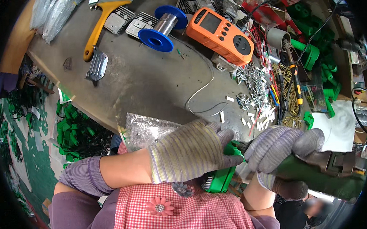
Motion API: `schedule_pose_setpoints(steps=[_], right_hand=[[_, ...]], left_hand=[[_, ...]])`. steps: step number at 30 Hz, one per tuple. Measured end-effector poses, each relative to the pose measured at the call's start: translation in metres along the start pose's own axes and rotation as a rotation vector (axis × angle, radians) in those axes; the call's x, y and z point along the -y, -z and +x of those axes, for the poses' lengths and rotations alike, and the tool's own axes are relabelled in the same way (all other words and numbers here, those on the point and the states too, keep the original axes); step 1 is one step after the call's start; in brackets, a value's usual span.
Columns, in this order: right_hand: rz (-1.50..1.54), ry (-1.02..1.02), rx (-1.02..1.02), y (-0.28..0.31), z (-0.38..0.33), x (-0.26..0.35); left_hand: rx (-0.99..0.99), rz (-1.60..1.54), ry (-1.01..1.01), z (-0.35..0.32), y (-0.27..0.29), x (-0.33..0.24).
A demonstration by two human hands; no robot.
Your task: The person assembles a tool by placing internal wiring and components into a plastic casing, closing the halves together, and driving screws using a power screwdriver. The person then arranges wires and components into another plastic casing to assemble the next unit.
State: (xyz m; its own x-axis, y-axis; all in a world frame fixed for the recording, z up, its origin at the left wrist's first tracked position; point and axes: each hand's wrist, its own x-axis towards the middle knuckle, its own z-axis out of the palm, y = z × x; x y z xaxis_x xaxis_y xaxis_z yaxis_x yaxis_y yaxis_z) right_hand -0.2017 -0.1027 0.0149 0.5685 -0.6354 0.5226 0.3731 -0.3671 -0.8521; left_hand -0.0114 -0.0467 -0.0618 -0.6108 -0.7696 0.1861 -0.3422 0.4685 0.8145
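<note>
My left hand (189, 151), in a striped grey glove, is closed around a green plastic housing (220, 181) in front of my apron. Metal fins show at the housing's lower left side; much of it is hidden under my fingers. In a similar glove, my right hand (277, 149) grips a dark green power screwdriver (317, 176) lying almost level. Its dark front end points left at the housing's upper end, close to my left fingertips. Whether the tip touches the housing I cannot tell. Bubble wrap (145, 130) lies just beyond my left wrist.
Loose screws (252, 85) and small white pieces lie beyond my right hand, near a soldering iron (294, 77). An orange meter (220, 36), a blue solder spool (159, 31) and a yellow-handled brush (100, 28) are farther back. Green parts (80, 133) fill the space left of the table.
</note>
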Motion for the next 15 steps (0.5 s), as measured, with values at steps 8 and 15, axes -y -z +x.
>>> schedule_pose_setpoints(steps=[8,15], right_hand=[[0.061,-0.079,-0.207,-0.029,-0.016,-0.003],[-0.049,-0.016,-0.166,-0.016,-0.017,-0.015]], left_hand=[[-0.010,0.036,-0.036,-0.003,-0.005,0.004],[0.062,0.260,-0.156,-0.005,0.007,-0.006]])
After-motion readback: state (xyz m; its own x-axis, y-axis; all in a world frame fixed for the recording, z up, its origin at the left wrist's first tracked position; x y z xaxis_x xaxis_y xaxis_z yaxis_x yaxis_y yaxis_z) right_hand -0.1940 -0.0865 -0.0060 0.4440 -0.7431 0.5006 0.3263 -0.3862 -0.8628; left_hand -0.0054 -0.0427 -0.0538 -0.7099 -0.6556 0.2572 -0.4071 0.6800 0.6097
